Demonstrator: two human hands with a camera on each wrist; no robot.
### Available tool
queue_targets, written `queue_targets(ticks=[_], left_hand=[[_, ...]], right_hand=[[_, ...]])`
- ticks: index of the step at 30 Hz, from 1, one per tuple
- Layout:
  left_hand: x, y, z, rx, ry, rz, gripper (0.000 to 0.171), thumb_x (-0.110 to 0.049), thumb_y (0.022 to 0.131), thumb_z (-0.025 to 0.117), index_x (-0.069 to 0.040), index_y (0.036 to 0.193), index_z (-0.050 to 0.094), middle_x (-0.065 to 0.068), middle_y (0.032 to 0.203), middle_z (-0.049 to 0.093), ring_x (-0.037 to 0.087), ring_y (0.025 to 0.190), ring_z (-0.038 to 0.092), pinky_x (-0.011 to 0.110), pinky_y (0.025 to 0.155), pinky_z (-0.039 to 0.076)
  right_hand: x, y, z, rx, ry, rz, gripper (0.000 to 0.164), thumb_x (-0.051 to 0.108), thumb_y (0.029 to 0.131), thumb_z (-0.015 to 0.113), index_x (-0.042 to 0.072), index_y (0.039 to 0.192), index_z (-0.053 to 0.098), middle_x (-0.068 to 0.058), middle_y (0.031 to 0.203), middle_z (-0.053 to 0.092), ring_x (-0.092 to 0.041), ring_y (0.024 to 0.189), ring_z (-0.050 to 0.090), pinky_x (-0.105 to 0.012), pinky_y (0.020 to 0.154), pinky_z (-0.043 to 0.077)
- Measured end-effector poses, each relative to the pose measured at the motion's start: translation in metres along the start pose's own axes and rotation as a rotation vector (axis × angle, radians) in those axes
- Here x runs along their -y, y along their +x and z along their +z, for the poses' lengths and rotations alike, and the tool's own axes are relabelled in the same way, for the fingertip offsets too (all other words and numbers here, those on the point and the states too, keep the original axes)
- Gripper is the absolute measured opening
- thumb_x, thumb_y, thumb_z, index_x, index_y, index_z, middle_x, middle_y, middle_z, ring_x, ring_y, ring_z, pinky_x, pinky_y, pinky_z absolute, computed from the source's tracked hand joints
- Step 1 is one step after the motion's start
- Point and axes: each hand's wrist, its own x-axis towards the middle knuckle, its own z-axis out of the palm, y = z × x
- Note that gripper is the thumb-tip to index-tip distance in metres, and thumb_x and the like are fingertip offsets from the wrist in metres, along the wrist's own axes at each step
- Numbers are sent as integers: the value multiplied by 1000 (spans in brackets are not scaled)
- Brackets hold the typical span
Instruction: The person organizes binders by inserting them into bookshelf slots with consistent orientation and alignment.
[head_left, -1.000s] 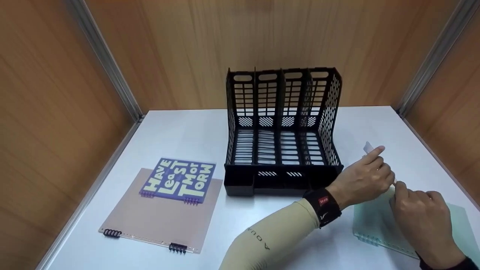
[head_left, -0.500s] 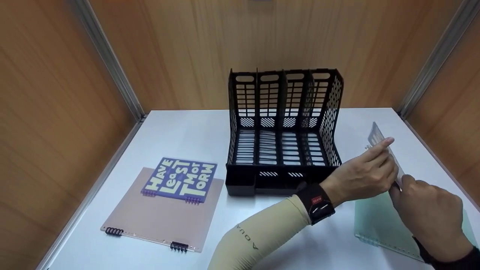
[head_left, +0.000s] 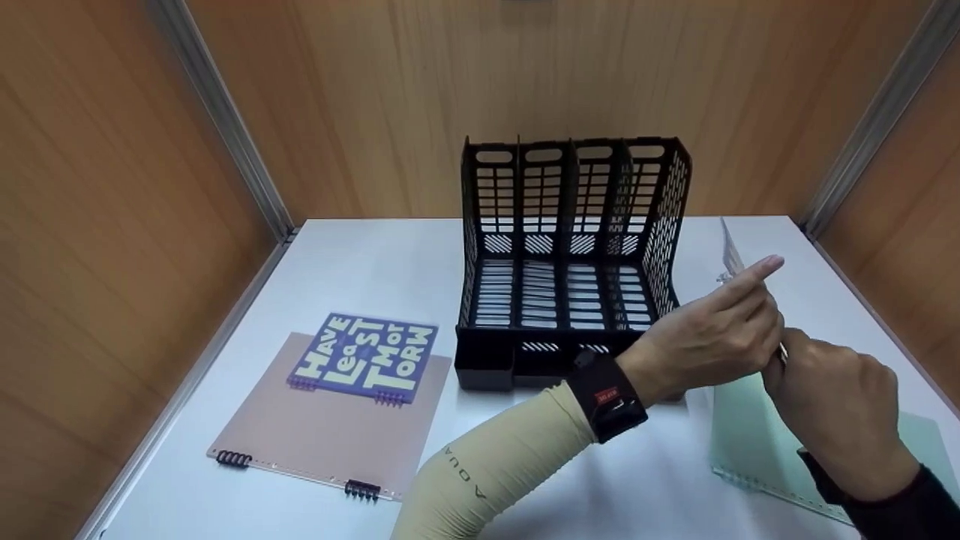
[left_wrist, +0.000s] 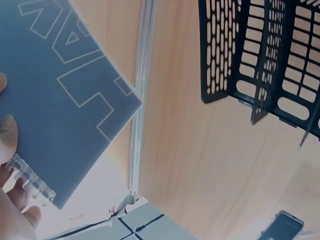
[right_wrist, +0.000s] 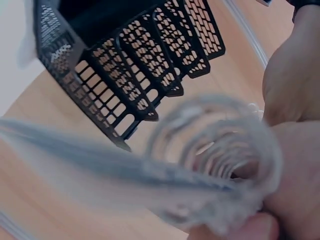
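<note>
A ring-bound notebook [left_wrist: 65,100] with a grey-blue cover and outlined letters is held between both hands, raised on edge beside the black file rack [head_left: 495,337]. My left hand [head_left: 720,330] grips it with the index finger stretched out. In the left wrist view, fingers [left_wrist: 7,140] lie along its edge by the clear rings [left_wrist: 31,180]. My right hand [head_left: 836,405] pinches its near end, where the binding rings [right_wrist: 215,145] fill the right wrist view. From the head, most of the notebook is hidden behind the hands. Below lies a green ring-bound notebook [head_left: 750,431].
The rack has several upright slots and low front compartments. On the left, a purple notebook [head_left: 367,356] with large pale letters lies on a pink notebook [head_left: 322,442] with black rings. Wooden panels [head_left: 375,112] enclose the white table [head_left: 367,255] at the back and sides.
Both hands have lifted the notebook up and slightly left, away from the green one. It has turned more edge-on in the head view. The rack and left notebooks stay put.
</note>
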Motion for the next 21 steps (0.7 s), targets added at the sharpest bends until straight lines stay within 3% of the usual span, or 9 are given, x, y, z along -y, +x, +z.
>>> queue_targets(ticks=[5, 9, 11, 14, 17, 21], left_hand=[[4, -3, 2, -20, 9, -17, 45, 9, 100, 34, -12, 103, 74, 4, 97, 75, 19, 95, 69, 48, 121, 28], [7, -4, -3, -55, -2, -41, 42, 7, 100, 35, -11, 104, 73, 5, 100, 74, 20, 99, 68, 48, 122, 27], [10, -6, -6, -83, -25, -53, 41, 4, 102, 36, -10, 113, 72, 7, 113, 74, 24, 110, 67, 48, 122, 26], [15, -10, -11, -151, -61, -70, 42, 0, 105, 38, -13, 135, 65, 8, 137, 66, 26, 130, 59, 47, 121, 29], [23, -22, -15, -233, -56, -87, 44, -6, 107, 46, -20, 147, 56, 5, 149, 57, 25, 139, 51, 49, 118, 34], [39, -46, -15, -289, -33, -179, 41, -17, 104, 56, -21, 145, 58, 6, 146, 59, 25, 136, 54, 53, 115, 37]], right_hand=[[4, 9, -5, 50, 44, -1, 34, -10, 77, 72, 2, 58, 46, 0, 47, 27, -11, 41, 18, -28, 39, 16], [6, 12, -6, 39, 70, -22, 40, -14, 79, 72, 4, 58, 43, 0, 48, 27, -10, 41, 18, -27, 40, 17], [6, 13, -6, 29, 84, -24, 40, -18, 77, 71, 4, 57, 44, -1, 47, 29, -11, 40, 20, -26, 39, 18], [5, 14, -5, 38, 126, 6, 24, -21, 72, 73, -6, 67, 55, -5, 46, 37, -12, 37, 28, -27, 38, 23], [3, 15, -4, 52, 149, 10, 14, -18, 75, 75, -12, 80, 63, -9, 47, 44, -17, 35, 37, -31, 36, 31], [0, 19, -1, 10, 195, -27, 9, -9, 88, 69, -16, 85, 64, -25, 59, 62, -35, 42, 60, -46, 39, 50]])
